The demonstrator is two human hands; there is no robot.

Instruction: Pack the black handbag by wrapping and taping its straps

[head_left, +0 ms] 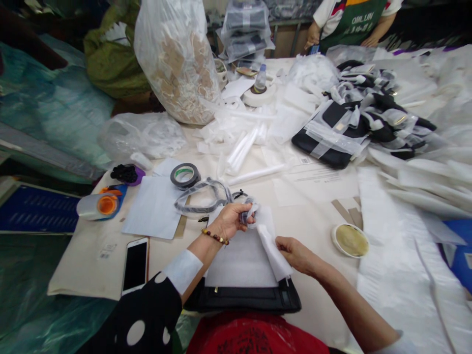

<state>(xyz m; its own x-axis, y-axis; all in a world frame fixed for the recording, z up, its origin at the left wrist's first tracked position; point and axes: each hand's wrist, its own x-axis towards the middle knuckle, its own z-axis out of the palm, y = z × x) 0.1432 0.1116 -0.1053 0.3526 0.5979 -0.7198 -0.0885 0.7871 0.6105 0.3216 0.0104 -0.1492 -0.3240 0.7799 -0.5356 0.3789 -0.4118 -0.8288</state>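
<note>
A flat black bag [254, 299] lies at the table's [311, 221] near edge, mostly covered by a smooth white sheet [239, 263]. The left hand [231, 220] is curled around a plastic-wrapped bundle [251, 215]; the right hand [298, 253] pinches the sheet's folded side. Pale table surface separates that hand from a round tin [350, 240].

- The place looked like a packing workshop.
- Wrapped black bags [334, 117] lay heaped on a broad worktable [313, 226].
- A co-worker [348, 27] opposite wore a lettered green apron [359, 33].
</note>
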